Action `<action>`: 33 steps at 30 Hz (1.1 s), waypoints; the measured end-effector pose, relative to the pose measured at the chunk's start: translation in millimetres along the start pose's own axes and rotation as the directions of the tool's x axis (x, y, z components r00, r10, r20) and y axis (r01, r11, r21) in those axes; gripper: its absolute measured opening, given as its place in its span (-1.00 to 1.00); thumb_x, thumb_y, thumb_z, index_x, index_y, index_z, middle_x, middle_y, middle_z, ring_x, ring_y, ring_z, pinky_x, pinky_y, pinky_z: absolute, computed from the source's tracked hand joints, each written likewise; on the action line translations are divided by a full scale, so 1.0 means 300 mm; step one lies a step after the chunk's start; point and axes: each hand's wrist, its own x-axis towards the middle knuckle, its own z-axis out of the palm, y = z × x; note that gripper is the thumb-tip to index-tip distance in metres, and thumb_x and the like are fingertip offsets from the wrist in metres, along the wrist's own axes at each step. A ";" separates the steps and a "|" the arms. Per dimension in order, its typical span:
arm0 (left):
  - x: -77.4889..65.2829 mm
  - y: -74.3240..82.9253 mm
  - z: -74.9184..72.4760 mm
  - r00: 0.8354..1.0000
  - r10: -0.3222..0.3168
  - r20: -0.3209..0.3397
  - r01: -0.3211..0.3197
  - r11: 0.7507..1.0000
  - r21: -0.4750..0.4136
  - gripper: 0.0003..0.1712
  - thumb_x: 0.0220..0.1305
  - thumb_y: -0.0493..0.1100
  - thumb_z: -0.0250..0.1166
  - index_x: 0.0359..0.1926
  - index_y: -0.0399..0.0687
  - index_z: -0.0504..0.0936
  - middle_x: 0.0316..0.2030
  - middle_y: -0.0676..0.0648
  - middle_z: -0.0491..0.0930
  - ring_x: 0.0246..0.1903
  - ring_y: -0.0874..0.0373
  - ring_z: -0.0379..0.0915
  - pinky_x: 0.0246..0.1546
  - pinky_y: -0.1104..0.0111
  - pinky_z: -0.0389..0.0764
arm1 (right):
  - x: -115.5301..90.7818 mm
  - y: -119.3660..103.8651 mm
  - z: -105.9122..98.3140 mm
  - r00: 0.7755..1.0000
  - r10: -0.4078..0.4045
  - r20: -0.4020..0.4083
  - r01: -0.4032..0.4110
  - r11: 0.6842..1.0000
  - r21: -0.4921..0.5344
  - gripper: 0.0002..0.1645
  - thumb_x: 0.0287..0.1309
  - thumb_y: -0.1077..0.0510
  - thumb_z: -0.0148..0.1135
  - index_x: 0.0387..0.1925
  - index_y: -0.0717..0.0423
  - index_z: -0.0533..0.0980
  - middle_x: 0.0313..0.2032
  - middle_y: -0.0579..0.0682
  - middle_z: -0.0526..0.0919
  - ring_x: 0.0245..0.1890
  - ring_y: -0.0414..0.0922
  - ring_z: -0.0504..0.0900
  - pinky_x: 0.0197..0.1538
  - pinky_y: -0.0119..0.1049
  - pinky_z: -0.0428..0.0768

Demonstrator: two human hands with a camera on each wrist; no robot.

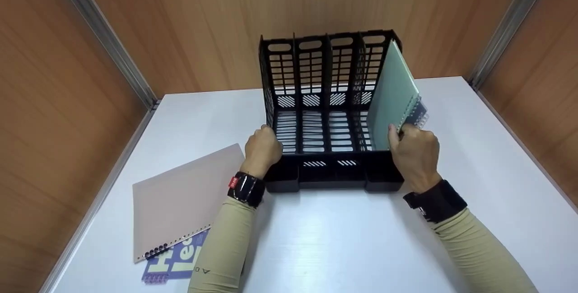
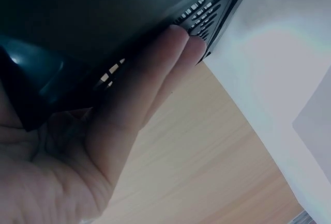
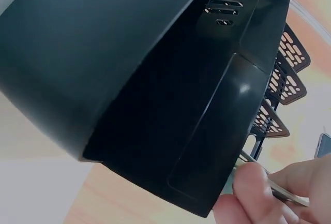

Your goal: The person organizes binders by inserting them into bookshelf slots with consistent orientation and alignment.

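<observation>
One green notebook (image 1: 392, 99) in rack (image 1: 332, 175): right hand (image 1: 416, 154) pinches it, left hand (image 1: 263, 147) grips rack.

From the head, it is bright and mostly clear, with light that seems to fall from above. The white desk (image 1: 311, 257) shines at six o'clock, and soft gray shadows lie beside both sleeves (image 1: 223, 248). The wood wall (image 1: 27, 248) gets darker at eight o'clock. From the left wrist, the black rack (image 1: 333, 174) is very dim, with a tiny shine at nine o'clock. The desk glows nearly pure white at two o'clock. The left hand (image 2: 103, 141) looks a bit soft and shadowy. From the right wrist, the rack's middle is almost all black, with a shiny spot at three o'clock.
</observation>
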 end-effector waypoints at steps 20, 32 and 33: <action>-0.001 -0.002 -0.001 1.000 0.002 -0.003 -0.002 1.000 -0.010 -0.63 0.25 -0.28 0.21 0.02 -0.45 0.55 -0.09 -0.42 0.67 -0.11 -0.31 0.67 -0.15 -0.07 0.66 | -0.011 0.024 -0.052 0.999 -0.030 -0.026 0.032 0.998 0.047 -0.65 0.18 0.21 0.47 -0.61 0.36 0.61 -0.66 0.20 0.66 -0.77 0.09 0.59 -0.68 0.01 0.46; 0.000 -0.006 0.001 1.000 0.005 0.007 -0.005 1.000 0.005 -0.67 0.28 -0.27 0.16 0.00 -0.41 0.53 -0.08 -0.40 0.67 -0.09 -0.29 0.66 -0.12 -0.04 0.66 | -0.021 0.016 -0.059 0.996 -0.067 -0.064 0.071 0.995 0.065 -0.65 0.17 0.21 0.48 -0.63 0.33 0.60 -0.67 0.18 0.67 -0.77 0.08 0.59 -0.69 -0.02 0.45; 0.000 -0.006 0.001 1.000 0.005 0.008 -0.005 1.000 0.005 -0.67 0.28 -0.27 0.16 0.00 -0.41 0.53 -0.08 -0.41 0.66 -0.08 -0.29 0.66 -0.12 -0.04 0.66 | -0.021 0.014 -0.059 0.996 -0.065 -0.064 0.069 0.995 0.066 -0.65 0.16 0.21 0.48 -0.63 0.32 0.60 -0.67 0.18 0.67 -0.77 0.07 0.60 -0.69 -0.02 0.45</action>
